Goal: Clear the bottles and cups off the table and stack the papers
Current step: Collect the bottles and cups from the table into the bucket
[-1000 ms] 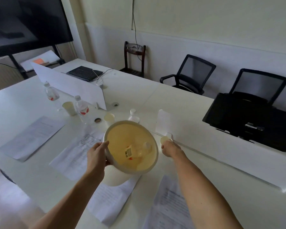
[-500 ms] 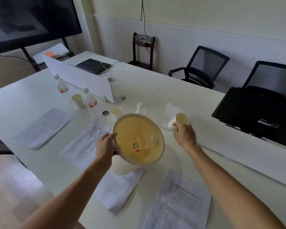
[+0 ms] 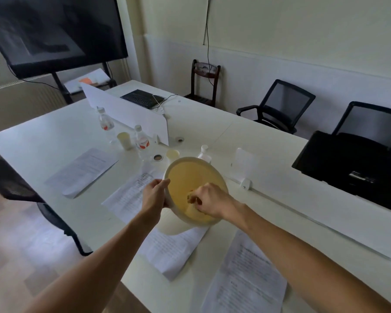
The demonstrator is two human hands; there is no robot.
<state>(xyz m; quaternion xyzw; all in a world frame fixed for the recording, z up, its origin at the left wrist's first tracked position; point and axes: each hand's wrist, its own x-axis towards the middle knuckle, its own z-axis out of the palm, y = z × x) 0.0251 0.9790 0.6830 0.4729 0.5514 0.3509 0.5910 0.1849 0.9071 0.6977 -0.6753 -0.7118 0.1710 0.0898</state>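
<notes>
My left hand (image 3: 155,194) grips the near rim of a cream round bin (image 3: 185,177), tilted with its yellow inside facing me above the white table (image 3: 54,141). My right hand (image 3: 209,201) hovers palm down over the bin's mouth, fingers loosely curled, with nothing visible in them. Three clear bottles stand on the table: one far left (image 3: 105,123), one with a red label (image 3: 142,141), one behind the bin (image 3: 204,153). Two paper cups (image 3: 124,140) (image 3: 172,154) stand near them. Printed papers (image 3: 84,170) (image 3: 129,195) (image 3: 172,251) (image 3: 246,279) lie spread along the near side.
A white divider panel (image 3: 131,114) stands behind the bottles, with a black keyboard (image 3: 142,99) beyond it. A black bag (image 3: 352,168) sits at the table's right. Office chairs (image 3: 280,107) line the far wall, and a mesh chair (image 3: 9,177) stands at my left.
My right hand carried a paper cup from the small divider over to the bin; now the hand is over the bin's mouth and the cup is out of sight. My left hand kept its grip.
</notes>
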